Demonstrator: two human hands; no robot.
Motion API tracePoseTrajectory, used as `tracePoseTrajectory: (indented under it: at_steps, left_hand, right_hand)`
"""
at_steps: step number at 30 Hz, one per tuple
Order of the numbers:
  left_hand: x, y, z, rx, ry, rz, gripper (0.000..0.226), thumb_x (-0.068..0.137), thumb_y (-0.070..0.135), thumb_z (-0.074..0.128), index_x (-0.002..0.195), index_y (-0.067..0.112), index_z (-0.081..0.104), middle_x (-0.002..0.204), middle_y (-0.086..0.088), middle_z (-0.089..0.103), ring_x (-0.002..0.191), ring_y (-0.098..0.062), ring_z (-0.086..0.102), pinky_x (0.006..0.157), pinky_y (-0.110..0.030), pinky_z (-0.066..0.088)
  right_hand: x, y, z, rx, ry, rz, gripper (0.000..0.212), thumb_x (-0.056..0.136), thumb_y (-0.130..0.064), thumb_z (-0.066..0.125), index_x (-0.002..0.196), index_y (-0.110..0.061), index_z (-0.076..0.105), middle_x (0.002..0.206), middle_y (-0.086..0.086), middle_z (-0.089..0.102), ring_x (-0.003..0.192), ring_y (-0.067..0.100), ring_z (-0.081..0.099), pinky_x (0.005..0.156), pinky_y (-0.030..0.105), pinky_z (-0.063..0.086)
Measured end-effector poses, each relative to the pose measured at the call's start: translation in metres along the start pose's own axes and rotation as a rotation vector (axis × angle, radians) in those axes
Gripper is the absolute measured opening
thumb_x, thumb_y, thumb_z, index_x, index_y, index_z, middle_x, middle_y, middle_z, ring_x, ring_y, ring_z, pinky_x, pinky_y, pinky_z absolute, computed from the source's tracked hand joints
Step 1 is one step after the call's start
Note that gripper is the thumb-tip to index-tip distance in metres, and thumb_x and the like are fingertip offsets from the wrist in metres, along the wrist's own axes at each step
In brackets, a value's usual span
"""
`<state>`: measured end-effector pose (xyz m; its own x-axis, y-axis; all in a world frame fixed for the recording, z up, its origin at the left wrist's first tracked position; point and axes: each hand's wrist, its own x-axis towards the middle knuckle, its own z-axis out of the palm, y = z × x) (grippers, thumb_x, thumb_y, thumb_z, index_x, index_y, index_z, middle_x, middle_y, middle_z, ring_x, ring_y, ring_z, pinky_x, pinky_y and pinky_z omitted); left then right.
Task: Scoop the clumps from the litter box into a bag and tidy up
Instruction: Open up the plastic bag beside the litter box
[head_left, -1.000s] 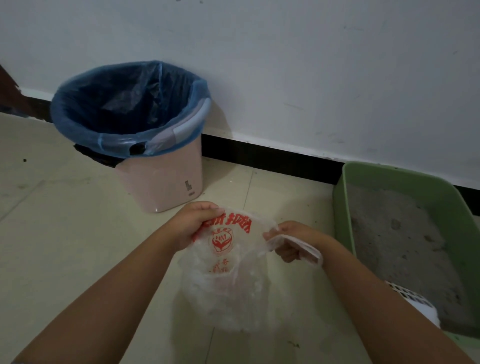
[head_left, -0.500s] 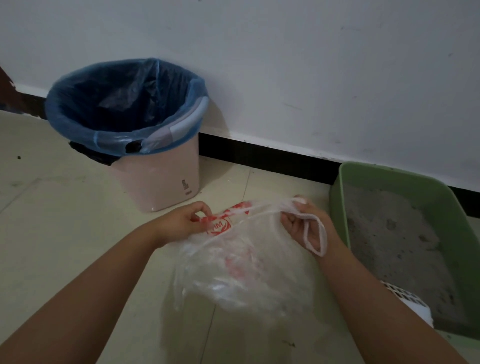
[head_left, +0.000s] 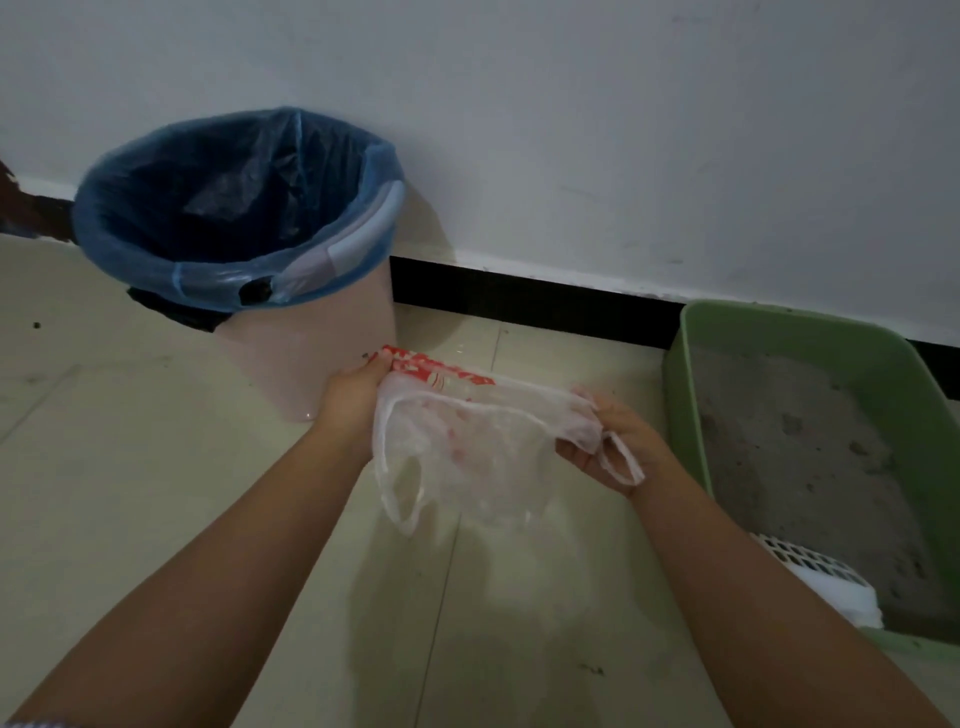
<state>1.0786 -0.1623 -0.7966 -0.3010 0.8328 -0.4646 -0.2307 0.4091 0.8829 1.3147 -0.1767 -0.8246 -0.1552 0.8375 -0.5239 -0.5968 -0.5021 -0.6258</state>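
On the tiled floor (head_left: 130, 467), by the wall, a pink bin (head_left: 311, 358) with a blue liner (head_left: 156, 218) stands at the left and the green litter box (head_left: 852, 358) at the right edge, with a white scoop (head_left: 826, 577) lying in its near end. Between them, above the floor, the thin plastic bag (head_left: 467, 452) is held stretched. The left hand (head_left: 353, 400) grips its red-printed edge, and the right hand (head_left: 618, 447) pinches the other side, one handle loop hanging over it.
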Motion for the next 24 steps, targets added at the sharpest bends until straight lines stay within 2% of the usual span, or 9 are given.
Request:
tracePoseTrajectory:
  at_steps: [3,5,8,12,14,17,19,21,24]
  left_hand:
    - [0.005,0.003,0.002,-0.23,-0.16,-0.218,0.026,0.096,0.027,0.047,0.082,0.007,0.056,0.067,-0.008,0.064,0.066,-0.023,0.058,0.06,-0.028,0.053]
    - [0.009,0.0,-0.006,-0.249,-0.336,-0.334,0.023,0.09,0.026,0.049,0.092,0.006,0.06,0.082,-0.012,0.063,0.073,-0.025,0.062,0.065,-0.032,0.055]
    - [0.01,-0.011,-0.026,-0.054,-0.499,-0.364,0.027,0.076,0.026,0.063,0.081,0.001,0.074,0.078,-0.014,0.071,0.065,-0.023,0.069,0.059,-0.029,0.058]
    - [0.01,-0.02,-0.047,0.377,-0.727,-0.302,0.047,0.02,0.02,0.089,0.063,0.008,0.075,0.066,-0.007,0.069,0.053,-0.014,0.065,0.052,-0.019,0.053]
    - [0.012,-0.021,-0.044,0.519,-0.736,-0.288,0.031,0.031,0.01,0.072,0.062,0.008,0.069,0.06,-0.003,0.065,0.049,-0.011,0.061,0.049,-0.017,0.049]
    - [0.009,-0.018,-0.034,0.767,-0.671,-0.157,0.014,0.06,0.001,0.065,0.067,0.012,0.058,0.058,0.001,0.058,0.045,-0.006,0.053,0.045,-0.016,0.042]
    - [0.012,-0.022,-0.032,0.832,-0.559,-0.027,0.025,0.083,-0.001,0.061,0.065,0.016,0.056,0.059,0.002,0.053,0.045,-0.006,0.047,0.045,-0.016,0.036]
    - [0.011,-0.021,-0.032,0.883,-0.494,0.104,0.029,0.086,0.004,0.062,0.062,0.019,0.054,0.061,0.003,0.047,0.052,-0.008,0.041,0.05,-0.019,0.033]
    - [0.009,-0.011,-0.03,0.986,-0.535,0.258,0.031,0.085,0.009,0.066,0.06,0.021,0.051,0.058,0.006,0.042,0.051,-0.002,0.038,0.052,-0.013,0.03]
  right_hand:
    - [-0.006,0.003,0.007,0.043,-0.018,0.005,0.013,0.049,-0.005,0.084,0.051,-0.008,0.072,0.062,0.012,0.069,0.048,0.017,0.067,0.045,0.026,0.056]
    - [-0.006,-0.001,0.01,0.156,0.023,0.001,0.006,0.052,-0.006,0.074,0.048,-0.004,0.07,0.057,0.012,0.068,0.045,0.019,0.066,0.039,0.027,0.053]
    - [0.002,-0.02,0.005,0.317,0.138,-0.058,0.03,0.085,-0.008,0.052,0.058,-0.004,0.066,0.048,0.01,0.065,0.04,0.019,0.063,0.037,0.026,0.052]
    - [0.006,-0.036,0.007,0.279,0.097,-0.156,0.038,0.078,-0.004,0.056,0.043,-0.01,0.068,0.047,0.007,0.063,0.041,0.018,0.062,0.042,0.027,0.053]
    - [0.007,-0.032,0.006,0.302,0.039,-0.172,0.013,0.054,-0.003,0.069,0.043,-0.01,0.068,0.047,0.008,0.063,0.043,0.02,0.063,0.044,0.03,0.054]
    - [0.011,-0.025,-0.01,0.368,-0.052,-0.161,0.038,0.018,0.004,0.077,0.052,-0.008,0.067,0.057,0.011,0.064,0.051,0.023,0.064,0.055,0.032,0.056]
    - [0.009,-0.029,-0.01,0.112,0.023,-0.049,0.033,0.039,0.003,0.079,0.066,-0.011,0.066,0.075,0.013,0.063,0.065,0.022,0.061,0.064,0.029,0.053]
    - [0.004,-0.035,0.002,-0.69,0.216,-0.008,0.023,0.078,0.002,0.059,0.093,-0.015,0.062,0.105,0.015,0.056,0.082,0.021,0.054,0.065,0.027,0.044]
    - [-0.001,-0.04,0.021,-1.586,0.201,-0.252,0.053,0.083,-0.009,0.062,0.133,-0.013,0.045,0.14,0.011,0.04,0.125,0.024,0.041,0.096,0.029,0.038]
